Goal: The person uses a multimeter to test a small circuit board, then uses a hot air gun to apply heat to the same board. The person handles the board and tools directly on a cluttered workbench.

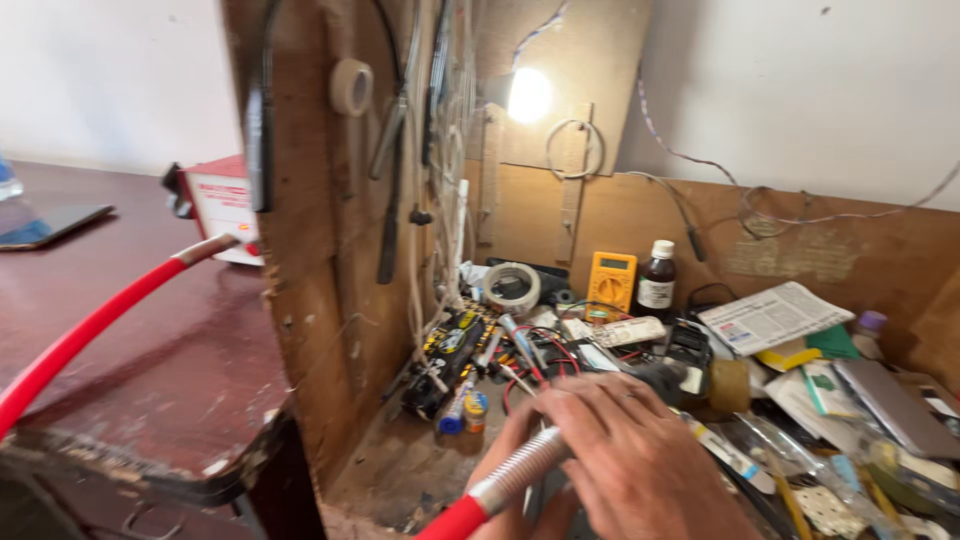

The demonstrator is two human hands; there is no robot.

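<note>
Head view: right hand (640, 460) closed over ribbed metal end of red hose (90, 325), fingers (590, 400) curled round it, low centre of cluttered bench. Left hand (510, 470) mostly hidden beneath, grip can't tell. Hose loops left over dark red table (130, 370). Yellow meter (611, 282), brown bottle (657, 281), tape roll (512, 287) behind, well apart.

right hand (640, 455) cut off by the bottom edge, covering the silver end (520, 470) of a red hose (90, 325); left hand (520, 440) mostly hidden beneath it. hose middle runs out of frame at left. clutter (850, 450) at right blurred beyond telling.
</note>
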